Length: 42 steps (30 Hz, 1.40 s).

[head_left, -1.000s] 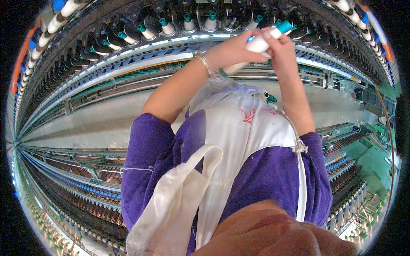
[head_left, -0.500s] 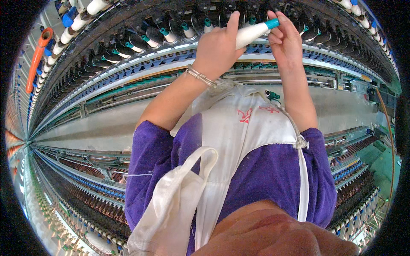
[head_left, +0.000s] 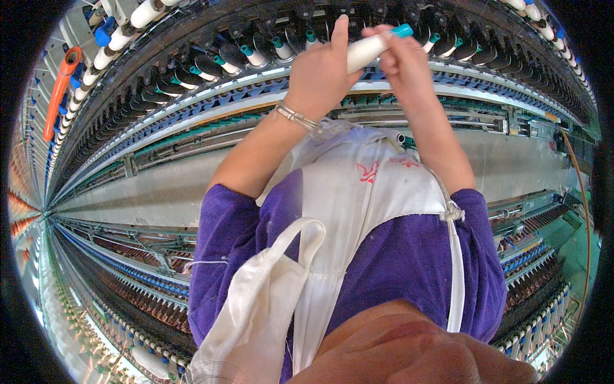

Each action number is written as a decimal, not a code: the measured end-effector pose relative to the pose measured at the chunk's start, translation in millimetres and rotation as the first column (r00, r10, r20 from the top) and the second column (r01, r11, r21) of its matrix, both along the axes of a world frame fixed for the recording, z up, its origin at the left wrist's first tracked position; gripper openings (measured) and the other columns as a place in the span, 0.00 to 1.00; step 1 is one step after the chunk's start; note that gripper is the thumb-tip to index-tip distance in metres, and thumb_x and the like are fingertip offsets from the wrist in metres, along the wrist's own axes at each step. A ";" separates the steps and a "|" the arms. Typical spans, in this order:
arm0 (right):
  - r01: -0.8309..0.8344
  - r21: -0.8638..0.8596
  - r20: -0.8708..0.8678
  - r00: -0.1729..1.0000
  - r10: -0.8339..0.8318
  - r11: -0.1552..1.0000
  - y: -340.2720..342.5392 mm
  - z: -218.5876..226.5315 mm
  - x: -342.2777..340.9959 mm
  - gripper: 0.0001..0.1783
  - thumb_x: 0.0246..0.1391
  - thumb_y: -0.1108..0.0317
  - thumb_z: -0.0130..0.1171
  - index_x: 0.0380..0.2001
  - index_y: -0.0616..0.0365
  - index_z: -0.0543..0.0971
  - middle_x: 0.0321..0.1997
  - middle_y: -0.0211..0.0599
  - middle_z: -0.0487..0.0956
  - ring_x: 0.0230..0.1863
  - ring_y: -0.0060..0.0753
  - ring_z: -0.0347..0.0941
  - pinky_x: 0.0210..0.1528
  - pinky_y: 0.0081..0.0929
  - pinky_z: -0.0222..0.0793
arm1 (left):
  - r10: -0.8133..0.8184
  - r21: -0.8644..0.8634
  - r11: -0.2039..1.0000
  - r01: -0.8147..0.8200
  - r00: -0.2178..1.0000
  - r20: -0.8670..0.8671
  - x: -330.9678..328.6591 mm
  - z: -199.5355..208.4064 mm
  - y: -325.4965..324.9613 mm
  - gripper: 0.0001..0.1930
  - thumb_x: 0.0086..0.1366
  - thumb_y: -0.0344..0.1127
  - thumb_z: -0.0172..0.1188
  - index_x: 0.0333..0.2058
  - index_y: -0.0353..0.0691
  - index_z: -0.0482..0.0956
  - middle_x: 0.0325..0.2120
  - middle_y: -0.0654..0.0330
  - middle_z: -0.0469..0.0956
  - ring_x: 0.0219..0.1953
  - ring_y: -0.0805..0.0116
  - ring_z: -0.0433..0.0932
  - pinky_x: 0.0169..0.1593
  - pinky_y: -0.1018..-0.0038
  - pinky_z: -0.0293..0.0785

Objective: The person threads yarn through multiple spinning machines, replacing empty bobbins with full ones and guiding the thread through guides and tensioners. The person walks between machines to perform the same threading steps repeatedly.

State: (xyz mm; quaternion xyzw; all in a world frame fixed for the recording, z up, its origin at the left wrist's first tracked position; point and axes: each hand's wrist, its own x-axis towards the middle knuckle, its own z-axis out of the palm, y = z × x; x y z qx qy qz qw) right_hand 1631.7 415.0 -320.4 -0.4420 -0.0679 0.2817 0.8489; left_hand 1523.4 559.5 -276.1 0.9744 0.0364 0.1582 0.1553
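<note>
A tapered bobbin of white yarn [head_left: 366, 54] with a teal tube end lies slantwise between my hands, its tip up to the right. My left hand [head_left: 318, 80] grips its thick lower part, with one finger pointing up. Around the narrower end, just below the teal tip, my right hand [head_left: 406, 69] is closed; its fingers are a little blurred. Behind them runs a spinning frame's row of upright spindles, several carrying small teal-topped yarn bobbins [head_left: 254, 56]. Yarn in my fingers is too fine to make out.
An orange tubular handle [head_left: 59, 96] hangs at the upper left near white yarn rolls [head_left: 146, 13]. A second machine row [head_left: 128, 281] stretches behind me. Teal tube ends [head_left: 401, 139] poke from my white apron's pocket [head_left: 345, 150]. A brown hose [head_left: 582, 185] hangs at the right.
My right hand has moved left and down along the bobbin, from its teal tip onto the yarn below. The bobbin and left hand have shifted slightly left.
</note>
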 end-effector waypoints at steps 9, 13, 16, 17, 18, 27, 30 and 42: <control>0.885 0.261 0.068 0.381 -0.922 0.385 -95.5 49.8 100.3 0.15 0.63 0.66 0.44 0.42 0.68 0.74 0.42 0.49 0.79 0.48 0.41 0.75 0.60 0.40 0.67 | -0.260 -0.639 0.769 0.019 0.923 -0.285 -30.0 -11.6 36.7 0.49 0.48 0.51 0.71 0.65 0.43 0.54 0.45 0.48 0.77 0.40 0.54 0.80 0.46 0.66 0.74; -0.152 -0.099 0.469 0.865 0.180 0.983 -64.3 28.4 56.3 0.17 0.60 0.65 0.50 0.46 0.66 0.75 0.37 0.43 0.78 0.39 0.33 0.75 0.46 0.29 0.68 | -0.460 -0.880 0.475 0.002 0.853 -0.247 -27.5 -6.3 48.8 0.48 0.49 0.51 0.70 0.64 0.36 0.55 0.50 0.54 0.72 0.44 0.63 0.75 0.49 0.69 0.72; -0.377 -0.516 0.491 0.606 0.626 0.769 -67.2 11.3 28.2 0.16 0.56 0.67 0.56 0.46 0.63 0.77 0.29 0.32 0.77 0.28 0.21 0.72 0.28 0.19 0.68 | -0.494 -0.916 0.365 -0.163 0.800 -0.340 -30.4 4.9 61.8 0.48 0.51 0.55 0.68 0.63 0.34 0.56 0.51 0.53 0.70 0.51 0.65 0.70 0.54 0.70 0.67; -0.074 -0.505 0.622 0.660 0.421 0.860 -81.7 19.7 37.1 0.14 0.54 0.69 0.57 0.44 0.62 0.77 0.29 0.31 0.77 0.28 0.20 0.70 0.29 0.19 0.67 | -0.510 -0.904 0.418 -0.086 0.801 -0.312 -33.6 7.5 67.1 0.48 0.51 0.55 0.68 0.63 0.34 0.57 0.51 0.53 0.70 0.51 0.65 0.70 0.54 0.70 0.67; 0.383 -0.376 0.772 0.633 0.057 0.844 -97.6 29.3 49.0 0.13 0.52 0.71 0.57 0.41 0.61 0.77 0.29 0.30 0.76 0.28 0.19 0.69 0.30 0.19 0.66 | -0.525 -0.885 0.464 -0.016 0.800 -0.289 -36.9 10.5 72.5 0.48 0.51 0.56 0.68 0.63 0.34 0.57 0.51 0.53 0.70 0.51 0.65 0.70 0.54 0.70 0.67; 0.016 -0.196 0.603 0.790 0.108 0.980 -50.8 22.3 33.9 0.16 0.58 0.59 0.51 0.41 0.60 0.77 0.44 0.38 0.77 0.46 0.33 0.72 0.50 0.32 0.68 | -0.519 -0.843 0.538 0.018 0.795 -0.314 -40.4 18.7 81.5 0.44 0.54 0.59 0.65 0.61 0.35 0.61 0.45 0.57 0.72 0.45 0.68 0.73 0.49 0.72 0.70; -0.675 -0.382 0.141 0.632 0.762 0.631 -33.2 9.7 -2.3 0.12 0.52 0.59 0.61 0.32 0.57 0.80 0.32 0.32 0.79 0.38 0.27 0.73 0.48 0.32 0.70 | -0.540 -0.886 0.461 -0.054 0.775 -0.328 -39.7 16.1 82.8 0.33 0.58 0.49 0.64 0.56 0.36 0.65 0.40 0.61 0.74 0.38 0.73 0.75 0.45 0.75 0.73; 0.054 -0.368 0.356 0.930 0.087 0.928 -63.7 -4.8 56.9 0.10 0.58 0.61 0.54 0.33 0.56 0.74 0.19 0.25 0.68 0.16 0.15 0.56 0.17 0.16 0.55 | -0.025 -0.309 0.838 -0.450 0.534 -0.845 -122.4 -75.9 167.7 0.23 0.61 0.54 0.56 0.36 0.37 0.76 0.26 0.60 0.75 0.32 0.70 0.76 0.39 0.73 0.71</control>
